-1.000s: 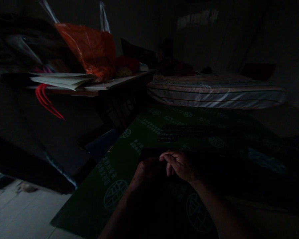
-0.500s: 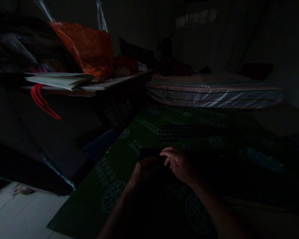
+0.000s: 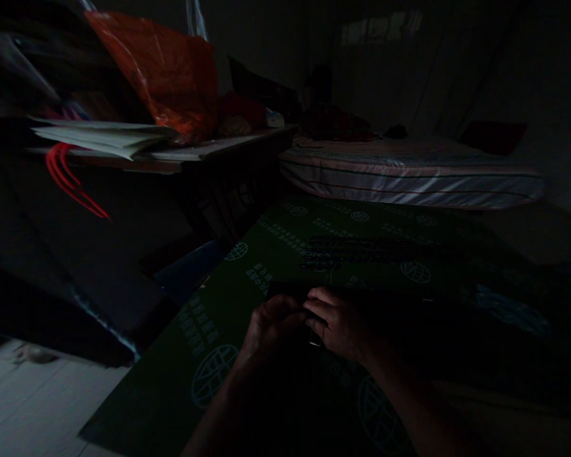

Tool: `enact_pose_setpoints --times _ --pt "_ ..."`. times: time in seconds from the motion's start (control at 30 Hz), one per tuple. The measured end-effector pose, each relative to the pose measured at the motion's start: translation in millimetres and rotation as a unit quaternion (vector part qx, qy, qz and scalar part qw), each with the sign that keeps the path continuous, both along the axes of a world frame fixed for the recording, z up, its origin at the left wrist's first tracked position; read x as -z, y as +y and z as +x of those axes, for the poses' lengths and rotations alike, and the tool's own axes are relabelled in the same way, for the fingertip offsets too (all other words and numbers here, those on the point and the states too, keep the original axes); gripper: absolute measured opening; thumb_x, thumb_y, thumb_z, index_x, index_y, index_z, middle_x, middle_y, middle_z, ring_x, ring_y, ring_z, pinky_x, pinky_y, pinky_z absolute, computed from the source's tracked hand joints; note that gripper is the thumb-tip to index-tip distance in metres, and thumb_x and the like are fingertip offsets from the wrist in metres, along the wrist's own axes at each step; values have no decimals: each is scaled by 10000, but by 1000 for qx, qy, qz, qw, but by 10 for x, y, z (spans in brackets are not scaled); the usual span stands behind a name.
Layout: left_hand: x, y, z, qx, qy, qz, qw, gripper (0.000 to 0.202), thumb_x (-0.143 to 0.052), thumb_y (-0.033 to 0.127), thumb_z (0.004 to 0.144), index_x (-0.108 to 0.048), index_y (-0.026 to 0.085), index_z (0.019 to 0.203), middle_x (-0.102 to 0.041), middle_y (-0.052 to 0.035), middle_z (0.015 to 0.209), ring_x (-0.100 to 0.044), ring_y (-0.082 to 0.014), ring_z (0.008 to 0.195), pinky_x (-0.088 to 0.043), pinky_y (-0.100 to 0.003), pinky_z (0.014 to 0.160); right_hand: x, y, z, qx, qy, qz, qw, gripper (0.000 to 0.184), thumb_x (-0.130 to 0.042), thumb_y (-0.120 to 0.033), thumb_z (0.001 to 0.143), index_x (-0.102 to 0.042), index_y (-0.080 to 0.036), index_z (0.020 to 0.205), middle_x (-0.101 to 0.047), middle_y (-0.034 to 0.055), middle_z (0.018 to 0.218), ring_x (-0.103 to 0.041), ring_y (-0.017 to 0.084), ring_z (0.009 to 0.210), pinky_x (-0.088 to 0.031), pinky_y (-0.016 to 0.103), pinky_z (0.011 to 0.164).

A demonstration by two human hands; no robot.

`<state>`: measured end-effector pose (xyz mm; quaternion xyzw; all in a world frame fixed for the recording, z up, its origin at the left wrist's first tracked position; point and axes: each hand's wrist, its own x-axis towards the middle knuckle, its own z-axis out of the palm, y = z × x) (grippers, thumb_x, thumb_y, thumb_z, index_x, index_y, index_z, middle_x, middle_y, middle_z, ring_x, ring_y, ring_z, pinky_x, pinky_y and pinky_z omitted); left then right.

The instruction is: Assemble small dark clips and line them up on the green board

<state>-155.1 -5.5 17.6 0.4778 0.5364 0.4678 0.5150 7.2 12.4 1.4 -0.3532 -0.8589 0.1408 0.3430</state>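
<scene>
Over a green printed board (image 3: 219,336), my two hands meet at a dark, flat piece (image 3: 390,304) whose kind I cannot make out in the low light. My left hand (image 3: 273,320) is closed, thumb and fingers pinched together at the near end of that piece. Fingertip to fingertip with it, my right hand (image 3: 337,324) is also closed, with a small shiny tip (image 3: 315,343) showing below its fingers. Thin pale strands (image 3: 330,277) stick up just beyond the right fingers. What either hand pinches is hidden by the fingers and shadow.
Dark patterned strips (image 3: 356,249) lie farther up the board, and a bluish clear plastic bundle (image 3: 511,310) lies to the right. Behind is a striped mattress (image 3: 409,174). At left stands a table (image 3: 219,147) with an orange bag (image 3: 171,76) and papers (image 3: 99,136).
My right hand has lowered and moved in against the left fingertips, its fingers closing. The shiny tip and thin strands now show. The view has shifted slightly.
</scene>
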Motion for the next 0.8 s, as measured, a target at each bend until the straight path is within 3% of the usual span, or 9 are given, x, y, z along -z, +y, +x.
enact_pose_setpoints --times 0.17,0.53,0.67,0.8 --pt "-32 -27 -15 31 -15 -15 999 128 -707 238 634 -636 141 678 -629 14 613 -539 -101 553 -416 -173 502 -1 13 -4 3 -8 11 1000 97 -562 -168 808 -630 -175 877 -581 94 1074 -552 195 997 -477 312 839" --pt "37 -19 -17 44 79 30 995 94 -642 240 695 -679 158 722 -665 -3 675 -589 -138 624 -457 -193 551 -67 19 52 13 -89 14 996 139 -615 -114 751 -616 -180 873 -579 76 1097 -541 205 1006 -470 331 853" --pt "46 -14 -33 63 126 49 989 159 -607 262 751 -682 181 865 -703 -23 833 -631 -171 766 -483 -217 651 -58 219 298 46 -81 5 996 138 -593 -115 774 -631 -195 880 -581 64 1070 -560 183 977 -479 309 830" --pt "91 10 -54 76 177 69 979 141 -588 275 769 -674 193 843 -702 -12 810 -637 -165 729 -483 -220 635 52 590 641 126 -93 -6 988 148 -592 -134 773 -665 -208 879 -573 68 1061 -563 198 989 -475 335 838"
